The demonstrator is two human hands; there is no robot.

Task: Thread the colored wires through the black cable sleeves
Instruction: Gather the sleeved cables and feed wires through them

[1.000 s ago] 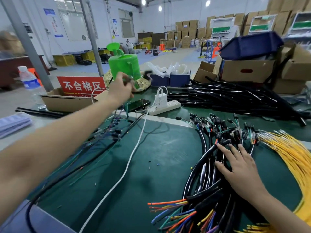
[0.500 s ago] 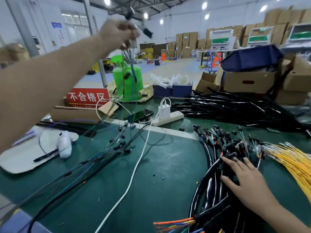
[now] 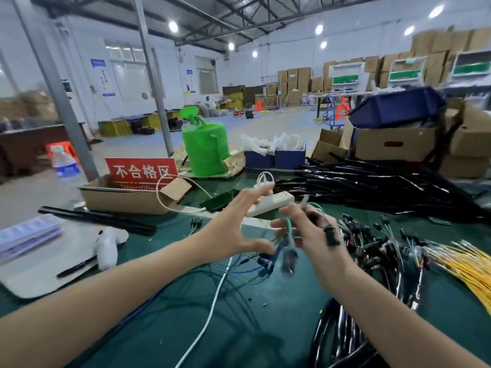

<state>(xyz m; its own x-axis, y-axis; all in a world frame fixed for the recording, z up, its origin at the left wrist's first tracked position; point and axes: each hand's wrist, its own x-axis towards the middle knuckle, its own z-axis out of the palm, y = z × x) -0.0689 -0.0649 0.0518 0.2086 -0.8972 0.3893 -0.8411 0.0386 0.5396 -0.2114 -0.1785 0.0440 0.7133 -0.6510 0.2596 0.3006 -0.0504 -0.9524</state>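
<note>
Colored wires [image 3: 276, 251], green and blue, mid-frame and blurred, gripped in right hand [image 3: 316, 235]. Left hand [image 3: 236, 229] at its 9 o'clock, spread, holding nothing. Sleeved bundles [image 3: 345, 328] heaped at 5 o'clock, unused black cable sleeves [image 3: 372, 181] at 2 o'clock: seemingly underway, much left. Half a second back, left raised high gripping wires, right flat on bundles.

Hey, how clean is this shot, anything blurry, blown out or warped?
Head view: motion blur smears the right hand and the colored wires it holds; the left hand, fingers spread, is a bit sharper; the ceiling lamps blow out to white spots; the wide lens tilts and bows the grey pillar; the cardboard boxes at the right edge look soft.
</note>
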